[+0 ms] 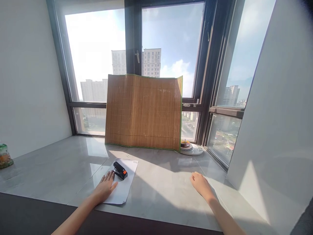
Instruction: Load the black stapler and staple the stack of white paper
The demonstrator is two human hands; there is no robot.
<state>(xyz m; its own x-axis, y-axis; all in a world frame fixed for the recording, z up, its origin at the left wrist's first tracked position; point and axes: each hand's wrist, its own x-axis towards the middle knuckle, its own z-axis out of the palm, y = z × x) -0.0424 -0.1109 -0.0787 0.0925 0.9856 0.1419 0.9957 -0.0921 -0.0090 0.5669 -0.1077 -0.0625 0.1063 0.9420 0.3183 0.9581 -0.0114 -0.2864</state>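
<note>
My left hand (105,188) lies flat on a white sheet of paper (123,192), its fingers stretched out and the thumb apart. Just beyond its fingertips a black stapler (120,170) with an orange part at its near end rests on the sheet. Off to the right, my right hand (199,183) rests on the grey tiled ledge (156,182) with its fingers curled in. Nothing shows in that hand, and it is well apart from the paper and the stapler.
A brown bamboo mat (144,112) with green edging stands upright against the window. Stacked plates (187,146) and a white tray (197,150) sit at its right. A jar with a green lid (5,156) is at the far left. The ledge's front edge runs below my hands.
</note>
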